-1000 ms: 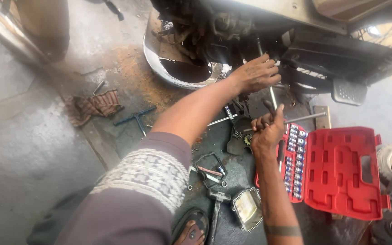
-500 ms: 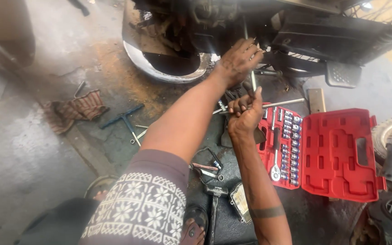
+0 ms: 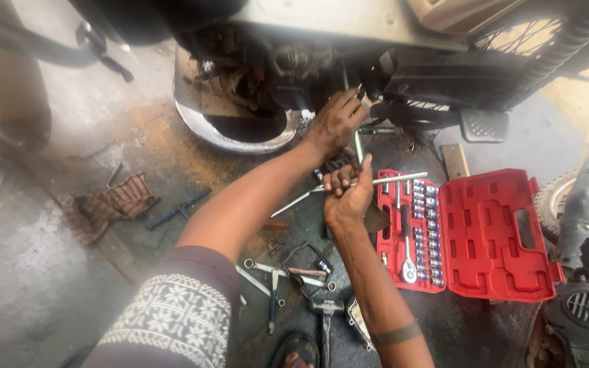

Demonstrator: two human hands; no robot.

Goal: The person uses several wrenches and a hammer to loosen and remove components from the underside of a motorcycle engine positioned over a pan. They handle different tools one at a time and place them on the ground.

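Having risen since a second ago, the T-handle wrench [image 3: 357, 146] is gripped by closed left hand [image 3: 336, 121] and right hand [image 3: 348, 193] beneath the motorcycle [image 3: 376, 41].

Motorcycle underside [image 3: 349, 41]: runs across the top of the view, above everything on the floor.
Left hand [image 3: 335, 119]: up against the motorcycle underside, on the upper part of the T-handle wrench [image 3: 357, 146].
Right hand [image 3: 348, 192]: directly below the left hand, around the wrench's crossbar.
Socket set case [image 3: 492, 235]: lies open on the floor just right of the right hand (sockets in the left half).
Footpeg [image 3: 483, 125]: above the case, right of the left hand.
Rag [image 3: 107, 204]: on the floor, well left of both arms.
Loose wrenches [image 3: 270, 272]: on the floor between the two forearms.
Hammer [image 3: 325, 320]: below the loose wrenches, near the bottom edge.
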